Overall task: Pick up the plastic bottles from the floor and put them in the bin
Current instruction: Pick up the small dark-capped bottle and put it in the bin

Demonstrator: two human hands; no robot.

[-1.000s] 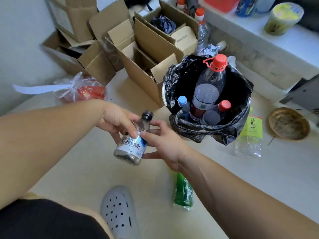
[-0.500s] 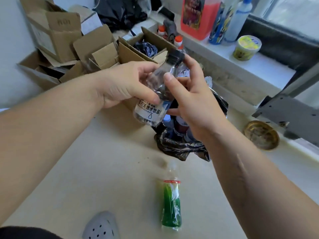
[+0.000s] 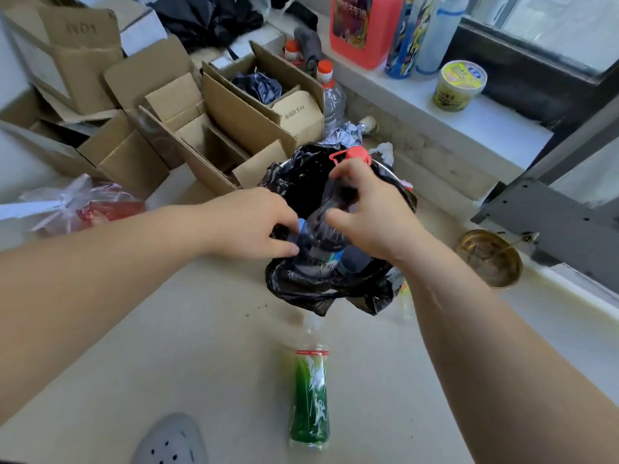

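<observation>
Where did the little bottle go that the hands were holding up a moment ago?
Both hands, left hand and right hand, moved it down into the black-bagged bin; the small bottle now sits among the others, fingers still on it. The green bottle stays lying on the floor, and the cardboard boxes haven't moved.

The bin (image 3: pixel 338 293) wears a glossy black liner; a large bottle (image 3: pixel 350 155) in it has a red cap; the bottle on the floor (image 3: pixel 310 400) carries a green label with white figures and a red band; cardboard boxes (image 3: pixel 214 128) are plain brown; the jug (image 3: pixel 363 28) is pinkish red; the shoe (image 3: pixel 170 442) is pale grey with dark holes
</observation>
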